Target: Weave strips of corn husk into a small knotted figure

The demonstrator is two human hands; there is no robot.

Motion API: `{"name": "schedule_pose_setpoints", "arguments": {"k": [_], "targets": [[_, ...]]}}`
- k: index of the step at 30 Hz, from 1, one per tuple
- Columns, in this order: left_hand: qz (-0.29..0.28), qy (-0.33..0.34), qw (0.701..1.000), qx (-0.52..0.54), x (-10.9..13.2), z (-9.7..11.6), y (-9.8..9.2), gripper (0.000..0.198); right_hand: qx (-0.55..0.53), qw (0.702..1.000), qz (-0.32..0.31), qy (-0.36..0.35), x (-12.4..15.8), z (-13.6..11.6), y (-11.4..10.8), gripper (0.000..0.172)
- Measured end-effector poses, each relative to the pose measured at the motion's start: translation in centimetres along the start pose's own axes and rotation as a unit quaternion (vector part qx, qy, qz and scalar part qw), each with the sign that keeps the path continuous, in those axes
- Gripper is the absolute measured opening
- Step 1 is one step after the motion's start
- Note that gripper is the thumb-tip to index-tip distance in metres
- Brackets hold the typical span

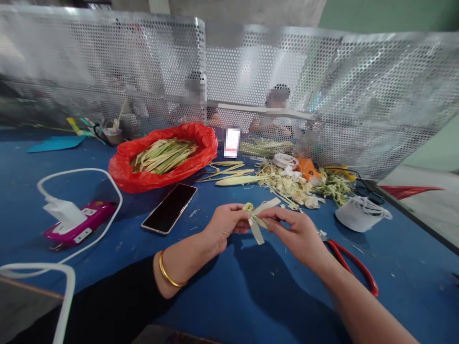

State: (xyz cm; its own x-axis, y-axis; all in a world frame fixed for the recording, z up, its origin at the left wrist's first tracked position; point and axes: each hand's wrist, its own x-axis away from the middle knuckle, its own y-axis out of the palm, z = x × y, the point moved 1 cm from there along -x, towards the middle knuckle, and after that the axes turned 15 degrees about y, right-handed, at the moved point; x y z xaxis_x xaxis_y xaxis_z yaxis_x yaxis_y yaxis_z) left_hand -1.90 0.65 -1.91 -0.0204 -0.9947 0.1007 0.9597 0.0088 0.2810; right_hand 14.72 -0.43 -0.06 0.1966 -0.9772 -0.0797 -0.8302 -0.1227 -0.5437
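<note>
Over the middle of the blue table, my left hand (pixel 229 223) pinches a small piece of pale green leaf strips (pixel 256 228) at its coiled, knot-like end. My right hand (pixel 292 229) comes from the right, its thumb and fingers closed on the same piece where the flat strips cross. One strip points up to the right and another hangs down between the hands. Loose dry leaves (pixel 238 180) lie just beyond them, beside a heap of pale scraps (pixel 287 184).
A red bag (pixel 124 179) of leaf strips and a dark phone (pixel 169 209) lie left. Further left are a purple power strip (pixel 81 223) and white cable. Red-handled scissors (pixel 371 282) and a white roll (pixel 358 215) sit right. Perforated metal panels (pixel 244 71) stand behind; people show through them.
</note>
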Motion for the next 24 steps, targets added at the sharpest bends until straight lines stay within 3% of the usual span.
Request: {"name": "schedule_pose_setpoints", "arguments": {"k": [3,6,9,12,16,24], "targets": [[-0.018,0.017,1.000,-0.006,0.1,0.0,0.1,0.017,-0.165,0.979,-0.090,0.076,-0.1,-0.3,-0.1,0.021],[-0.041,0.033,0.999,-0.013,0.3,0.0,0.1,0.016,-0.221,0.963,-0.109,0.105,-0.2,-0.3,0.2,0.022],[-0.063,0.046,0.996,-0.032,0.6,0.1,0.3,0.015,-0.174,0.982,-0.030,0.066,-0.1,-0.2,0.4,0.013],[-0.076,0.062,0.994,-0.054,0.8,0.0,0.5,0.017,-0.118,0.992,0.033,0.020,-0.1,-0.2,0.6,0.024],[-0.058,0.072,0.993,-0.076,0.8,-0.1,0.7,0.019,-0.078,0.995,0.037,0.050,-0.3,0.2,0.9,0.032],[-0.040,0.100,0.989,-0.103,0.9,0.1,0.7,0.011,-0.030,0.996,0.021,0.086,-0.5,1.2,1.3,0.031]]}}
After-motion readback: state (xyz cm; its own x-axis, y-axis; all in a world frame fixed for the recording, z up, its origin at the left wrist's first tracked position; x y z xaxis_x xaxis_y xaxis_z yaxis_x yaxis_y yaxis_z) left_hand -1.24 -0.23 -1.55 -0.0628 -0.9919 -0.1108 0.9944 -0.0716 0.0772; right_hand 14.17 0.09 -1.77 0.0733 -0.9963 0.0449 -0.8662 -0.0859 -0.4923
